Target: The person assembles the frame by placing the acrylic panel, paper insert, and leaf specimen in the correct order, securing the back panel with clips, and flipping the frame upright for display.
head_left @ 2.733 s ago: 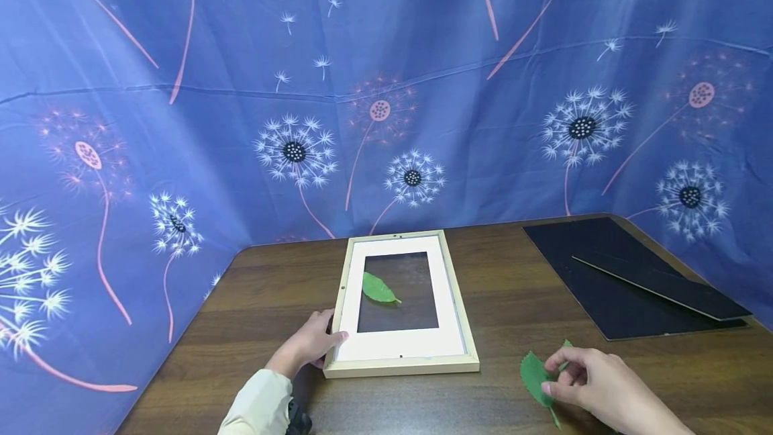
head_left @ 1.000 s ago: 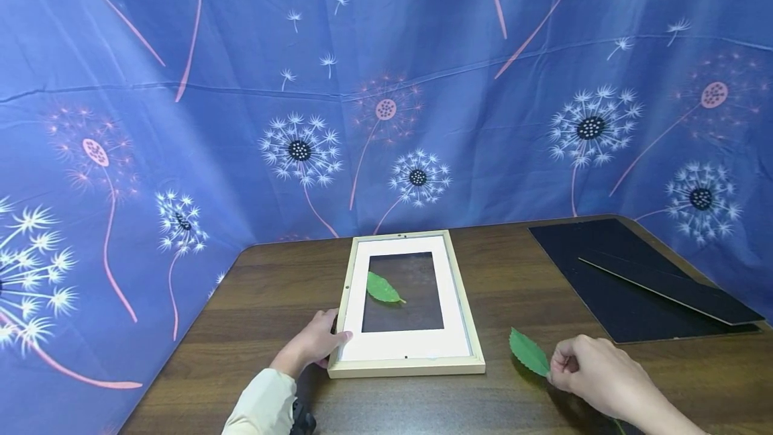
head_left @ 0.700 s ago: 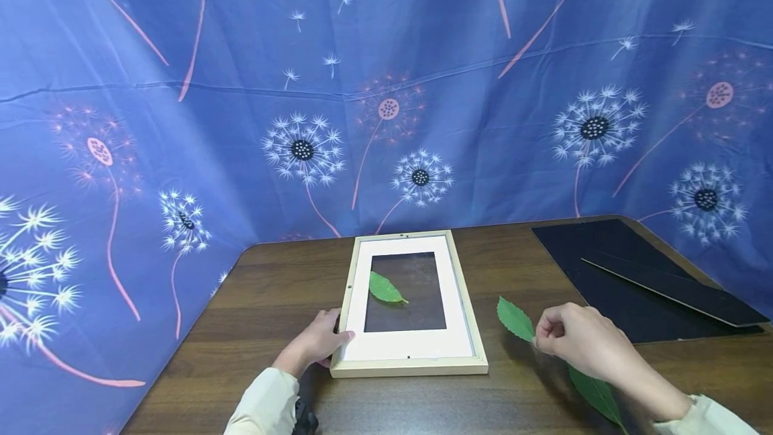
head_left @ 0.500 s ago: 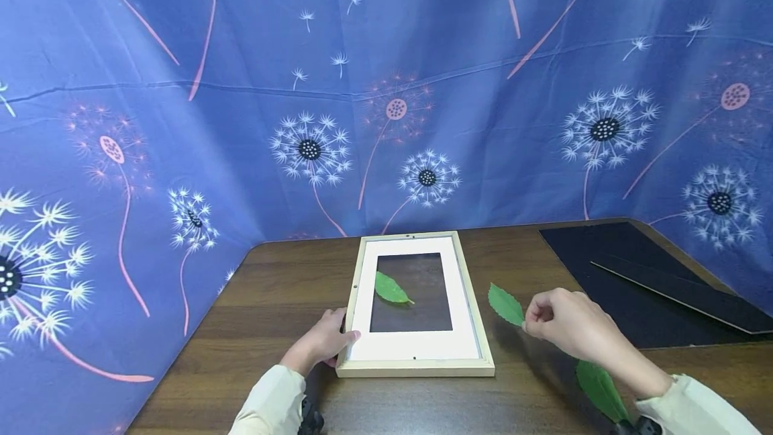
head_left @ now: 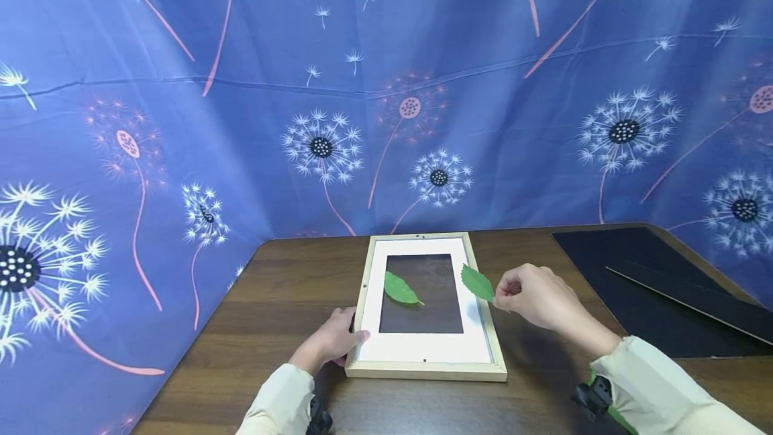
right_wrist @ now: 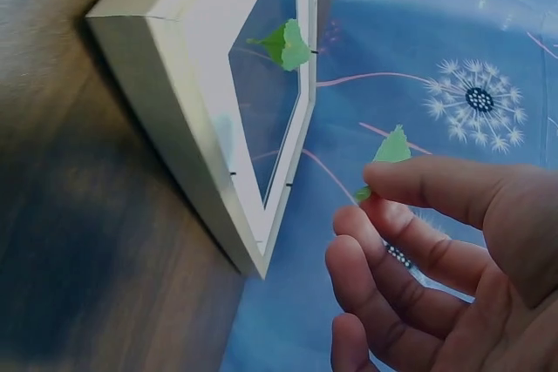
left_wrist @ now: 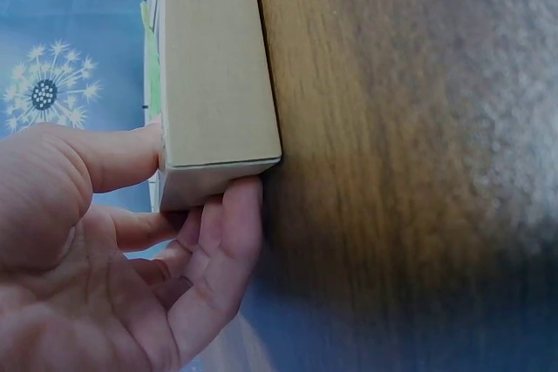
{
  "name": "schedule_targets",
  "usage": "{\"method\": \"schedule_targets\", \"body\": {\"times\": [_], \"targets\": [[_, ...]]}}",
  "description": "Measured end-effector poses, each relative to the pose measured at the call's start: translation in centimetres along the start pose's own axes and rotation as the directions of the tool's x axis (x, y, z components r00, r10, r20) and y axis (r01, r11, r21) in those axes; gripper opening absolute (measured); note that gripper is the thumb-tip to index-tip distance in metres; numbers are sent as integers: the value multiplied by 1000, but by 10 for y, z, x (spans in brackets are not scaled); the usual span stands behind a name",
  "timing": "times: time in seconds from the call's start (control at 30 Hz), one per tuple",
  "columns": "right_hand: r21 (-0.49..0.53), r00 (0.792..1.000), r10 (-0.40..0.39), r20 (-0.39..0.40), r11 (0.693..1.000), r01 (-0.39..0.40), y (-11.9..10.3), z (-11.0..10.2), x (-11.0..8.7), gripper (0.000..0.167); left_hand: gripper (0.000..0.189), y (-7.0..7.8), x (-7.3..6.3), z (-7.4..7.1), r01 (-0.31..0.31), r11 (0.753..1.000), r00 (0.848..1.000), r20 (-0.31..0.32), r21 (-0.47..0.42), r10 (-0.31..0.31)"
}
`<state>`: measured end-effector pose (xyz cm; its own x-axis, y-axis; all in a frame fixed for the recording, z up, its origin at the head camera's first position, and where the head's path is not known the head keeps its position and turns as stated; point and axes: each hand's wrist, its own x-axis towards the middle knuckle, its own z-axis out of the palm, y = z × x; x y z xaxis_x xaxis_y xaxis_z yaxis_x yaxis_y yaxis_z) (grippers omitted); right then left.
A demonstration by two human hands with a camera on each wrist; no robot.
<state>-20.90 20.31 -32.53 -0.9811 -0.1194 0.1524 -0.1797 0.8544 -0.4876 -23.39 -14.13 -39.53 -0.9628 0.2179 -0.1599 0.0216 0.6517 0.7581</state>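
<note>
While the frame point(head_left: 425, 372) on the tabletop point(head_left: 290, 280) is gripped at its near left corner by the left hand point(head_left: 331, 340), thumb on top, a green leaf point(head_left: 477, 282) is pinched near its stem between right hand point(head_left: 542, 297) thumb and forefinger, held up by the frame's right border. Second leaf point(head_left: 401, 288) is seen inside the window, left part. Two black boards point(head_left: 652, 314) are laid far right, overlapping.

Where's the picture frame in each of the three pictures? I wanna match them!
Head: the picture frame is in the lower half, just right of the middle.
Left wrist: at the top, left of the middle; mostly its side shows.
Right wrist: slanting across the upper left.
Shared landmark: the blue dandelion curtain.
</note>
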Motion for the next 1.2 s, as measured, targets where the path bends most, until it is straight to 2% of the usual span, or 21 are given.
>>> {"method": "schedule_targets", "body": {"times": [0.33,0.83,1.0,1.2], "targets": [[6,1000,-6,9,1000,6,-12,15,34,12,57,1,0,-1,-4,1000,1000,5,-18,4],[-38,993,86,79,996,-83,-22,40,81,10,57,-2,1,1,-23,998,1000,-4,-55,23],[-57,993,68,96,996,-63,-29,48,93,13,56,-4,1,1,-31,998,1000,-6,-62,31],[-100,987,47,153,995,-32,-35,60,106,26,57,-5,2,1,-28,998,1000,-9,-63,27]]}}
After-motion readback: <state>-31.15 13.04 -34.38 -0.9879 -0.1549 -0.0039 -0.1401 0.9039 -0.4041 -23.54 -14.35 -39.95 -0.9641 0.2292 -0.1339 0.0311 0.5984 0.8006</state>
